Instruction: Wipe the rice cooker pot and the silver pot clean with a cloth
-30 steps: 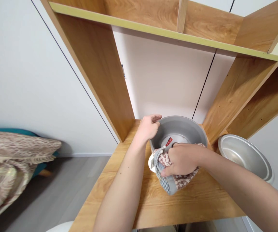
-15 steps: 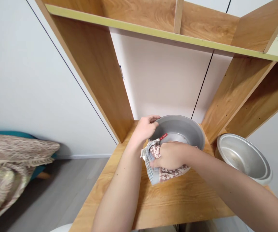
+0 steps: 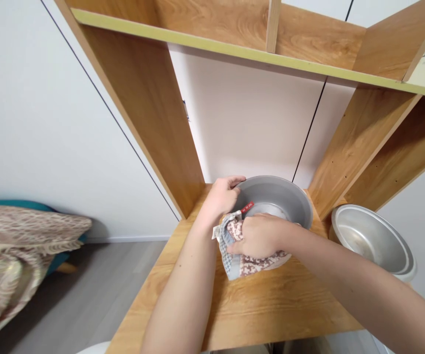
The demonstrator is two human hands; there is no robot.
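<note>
A round grey pot stands on the wooden shelf board, near the back wall. My left hand grips the pot's left rim, its fingers bent over the edge. A patterned cloth, pink-brown and grey-blue with a red tag, hangs over the pot's near side. My right hand is closed on this cloth and presses it at the near rim; some of its fingers are hidden inside the pot.
To the right stands a second silver pot. Upright wooden panels rise on both sides, with a yellow-edged shelf above. At the left, a patterned cover lies over a teal seat.
My right hand and the cloth have shifted slightly left along the near rim. My left hand stays on the left rim.
</note>
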